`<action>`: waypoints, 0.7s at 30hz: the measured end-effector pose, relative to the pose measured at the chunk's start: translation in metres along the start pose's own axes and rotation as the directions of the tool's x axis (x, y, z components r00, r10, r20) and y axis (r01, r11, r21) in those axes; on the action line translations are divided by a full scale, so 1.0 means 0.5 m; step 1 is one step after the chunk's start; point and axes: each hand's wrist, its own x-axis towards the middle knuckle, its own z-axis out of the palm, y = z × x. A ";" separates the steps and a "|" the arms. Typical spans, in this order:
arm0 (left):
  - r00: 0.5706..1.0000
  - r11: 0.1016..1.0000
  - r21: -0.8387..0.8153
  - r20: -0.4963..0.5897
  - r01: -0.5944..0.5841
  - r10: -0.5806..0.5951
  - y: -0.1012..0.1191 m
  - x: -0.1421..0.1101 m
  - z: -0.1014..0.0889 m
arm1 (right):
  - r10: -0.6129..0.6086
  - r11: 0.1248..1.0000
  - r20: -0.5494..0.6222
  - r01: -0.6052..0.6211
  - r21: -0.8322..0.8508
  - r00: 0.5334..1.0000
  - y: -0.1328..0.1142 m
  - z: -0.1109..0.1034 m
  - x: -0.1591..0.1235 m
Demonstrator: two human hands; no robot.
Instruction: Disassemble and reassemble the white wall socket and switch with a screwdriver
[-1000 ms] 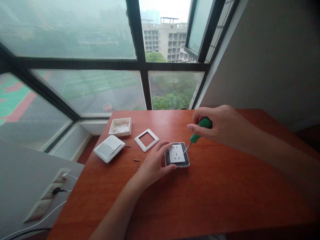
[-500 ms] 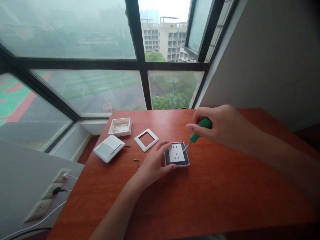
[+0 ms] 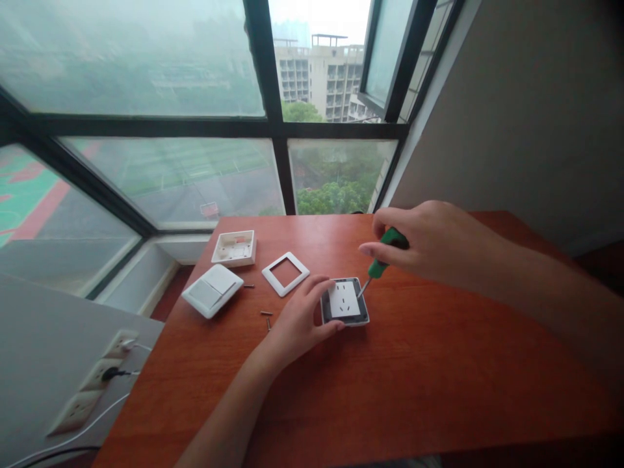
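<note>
A white wall socket [image 3: 344, 303] with a dark grey surround lies face up on the table. My left hand [image 3: 306, 316] grips its left side, thumb at the near edge and fingers at the far edge. In my right hand [image 3: 420, 234] is a green-handled screwdriver [image 3: 377, 268], slanting down to the left. Its tip meets the right part of the socket's surround; whether a screw sits under it is too small to tell. Just left of the socket lies a white square frame [image 3: 273, 278], apart from it.
Toward the table's [image 3: 439, 370] left edge lie a white switch panel [image 3: 212, 290] and an open white mounting box [image 3: 234, 247]. Several small screws [image 3: 266, 313] are scattered left of my left hand. Windows rise behind the table; wall outlets [image 3: 92, 377] with cables sit low at left.
My right hand and the screwdriver's handle have shifted slightly left, so the screwdriver stands a little steeper. My left hand and the socket have stayed put.
</note>
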 end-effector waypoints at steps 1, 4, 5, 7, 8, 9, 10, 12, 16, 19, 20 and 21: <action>1.000 1.000 -0.003 0.000 -0.001 0.001 0.000 0.000 0.000 | -0.008 1.000 0.003 0.008 0.024 1.000 0.000 -0.002 -0.001; 1.000 1.000 -0.008 0.002 -0.003 0.003 -0.002 0.000 0.001 | -0.101 0.982 0.015 0.097 0.164 0.995 0.001 -0.010 -0.006; 1.000 1.000 -0.007 0.003 -0.002 0.002 -0.003 0.000 0.001 | -0.135 0.972 0.013 0.130 0.198 0.991 0.001 -0.011 -0.007; 1.000 1.000 -0.002 0.002 -0.002 0.002 -0.003 -0.001 0.001 | -0.154 0.969 -0.007 0.152 0.195 0.988 0.003 -0.008 -0.006; 1.000 1.000 0.000 0.003 -0.003 0.003 -0.003 -0.001 0.001 | -0.140 0.977 -0.022 0.142 0.159 0.990 0.004 -0.004 -0.005; 1.000 1.000 0.003 0.005 -0.004 0.004 -0.003 -0.001 0.001 | -0.117 0.987 -0.036 0.120 0.104 0.993 0.004 0.000 -0.004; 1.000 1.000 0.006 0.007 -0.004 0.004 -0.002 -0.001 0.000 | -0.084 0.996 -0.050 0.086 0.035 0.995 0.003 0.004 -0.004; 1.000 1.000 0.011 0.008 -0.002 0.002 -0.001 -0.001 0.000 | -0.018 0.994 -0.072 0.010 -0.104 0.997 -0.002 0.009 -0.008; 1.000 1.000 0.007 0.001 0.001 -0.001 -0.001 -0.001 0.001 | -0.021 0.992 -0.061 0.013 -0.126 0.998 -0.011 0.001 -0.025; 1.000 1.000 0.004 -0.008 -0.002 0.002 -0.004 -0.001 0.003 | -0.200 0.978 0.004 0.200 0.061 0.980 -0.011 -0.010 -0.036; 1.000 1.000 0.004 -0.009 -0.004 0.004 -0.005 -0.001 0.003 | -0.238 0.968 0.013 0.236 0.090 0.971 -0.011 -0.012 -0.038; 1.000 1.000 0.005 -0.009 -0.006 0.006 -0.005 -0.001 0.004 | -0.246 0.966 0.014 0.244 0.083 0.969 -0.011 -0.012 -0.040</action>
